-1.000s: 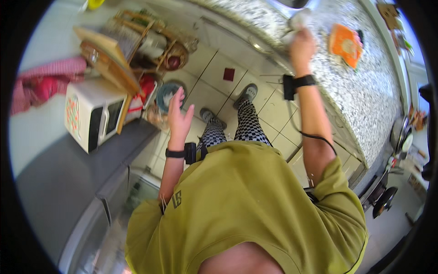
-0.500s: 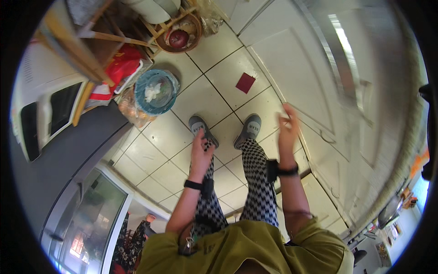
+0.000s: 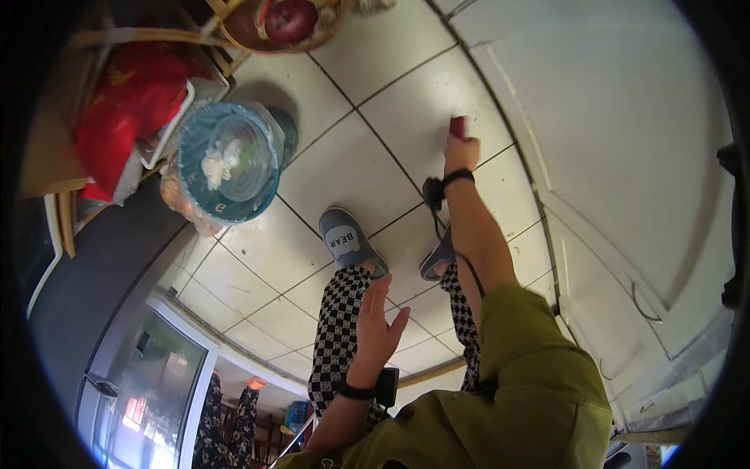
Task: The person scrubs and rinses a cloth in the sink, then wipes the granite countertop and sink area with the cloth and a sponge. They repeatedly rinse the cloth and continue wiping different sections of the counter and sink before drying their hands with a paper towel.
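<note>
The person's right hand (image 3: pixel 462 154) was found reaching down over the tiled floor (image 3: pixel 328 180), its fingers closed on the near end of a dark red flat piece (image 3: pixel 458 127). The piece stood out beyond the knuckles, ahead of the right slipper (image 3: pixel 439 254) and near the white cabinet doors (image 3: pixel 625 156). Whether it was touching the tiles could not be determined. A black wrist strap (image 3: pixel 458 177) was noted on that arm.

The left hand (image 3: pixel 378 328) held nothing. Its fingers were extended and close together, with the thumb spread wide of them; it hung in front of the black-and-white checked trousers (image 3: pixel 336 328), just below the grey left slipper (image 3: pixel 348 238) in the view.

To the left of the slippers stood a teal waste bin (image 3: pixel 193 129) containing crumpled white tissue (image 3: pixel 221 164). Red bagging (image 3: pixel 133 86) was observed beside the bin, farther left. A round brown basket (image 3: pixel 234 31), holding a red onion (image 3: pixel 291 21), was located at the upper edge. A glass-paned door (image 3: pixel 160 375) with a pale frame was recorded at lower left.
</note>
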Motion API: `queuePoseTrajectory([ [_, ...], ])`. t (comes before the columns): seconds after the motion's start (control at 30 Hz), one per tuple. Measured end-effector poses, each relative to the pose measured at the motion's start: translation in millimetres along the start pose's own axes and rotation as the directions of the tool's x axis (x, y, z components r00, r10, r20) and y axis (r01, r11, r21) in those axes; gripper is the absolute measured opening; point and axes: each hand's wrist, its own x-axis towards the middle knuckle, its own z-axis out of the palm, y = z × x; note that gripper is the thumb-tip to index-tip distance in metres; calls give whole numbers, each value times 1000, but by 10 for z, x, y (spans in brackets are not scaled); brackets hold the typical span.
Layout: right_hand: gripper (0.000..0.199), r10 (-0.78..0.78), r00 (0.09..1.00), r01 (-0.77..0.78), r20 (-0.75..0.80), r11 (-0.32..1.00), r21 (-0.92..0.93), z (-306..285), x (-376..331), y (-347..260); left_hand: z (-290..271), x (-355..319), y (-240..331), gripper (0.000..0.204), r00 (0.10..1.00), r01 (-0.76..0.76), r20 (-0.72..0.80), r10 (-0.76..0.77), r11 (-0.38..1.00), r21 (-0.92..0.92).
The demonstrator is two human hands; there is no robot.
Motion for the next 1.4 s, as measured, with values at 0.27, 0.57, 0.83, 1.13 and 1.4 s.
queuePoseTrajectory([
  [0.27,31,-331,849,334,412,940,67,-1987,-1280,-807,-507,-465,217,56,992,-90,-77,96,993,79],
  [0.57,27,-628,545,-309,556,465,829,-6088,-2717,-2327,-2115,-739,2038,60,938,-297,-165,306,952,77],
  [0.83,9,-313,948,128,-54,220,967,-8499,-1707,-2574,-2728,-898,3724,52,868,-439,-171,467,881,176],
  [1.13,21,-241,969,-120,47,-297,947,-8815,674,-3774,-2193,-765,4991,51,863,-431,-211,459,887,168],
  [1.4,11,56,997,-29,48,-302,953,-9089,2190,-4794,-1876,-671,5671,49,893,-379,-197,406,911,161],
])
